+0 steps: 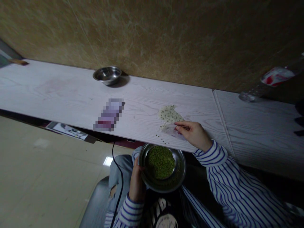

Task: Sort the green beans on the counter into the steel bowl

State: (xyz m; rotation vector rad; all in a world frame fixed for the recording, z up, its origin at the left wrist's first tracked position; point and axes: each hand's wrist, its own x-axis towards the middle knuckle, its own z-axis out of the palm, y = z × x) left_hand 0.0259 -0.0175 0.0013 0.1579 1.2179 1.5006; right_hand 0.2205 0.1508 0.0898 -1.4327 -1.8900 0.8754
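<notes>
My left hand (137, 180) grips the left rim of a steel bowl (180, 171), which is held at the table's front edge over my lap. Green beans (161, 162), small like mung beans, cover its bottom. Over the table, my right hand (193, 134) pinches a crumpled clear plastic bag (171, 129) between thumb and fingers. The bag lies against the near side of a pale, grainy patch dotted with green beans (169, 114). Several loose beans (162, 140) are scattered between that patch and the bowl.
A second steel bowl (108, 76) stands by the wall at the back. Left of the beans lies a pixelated phone-like rectangle (109, 115). A clear plastic bottle (273, 79) is at the right. An open drawer (68, 130) juts out below the white table (59, 98). A black cable (121, 177) hangs near my leg.
</notes>
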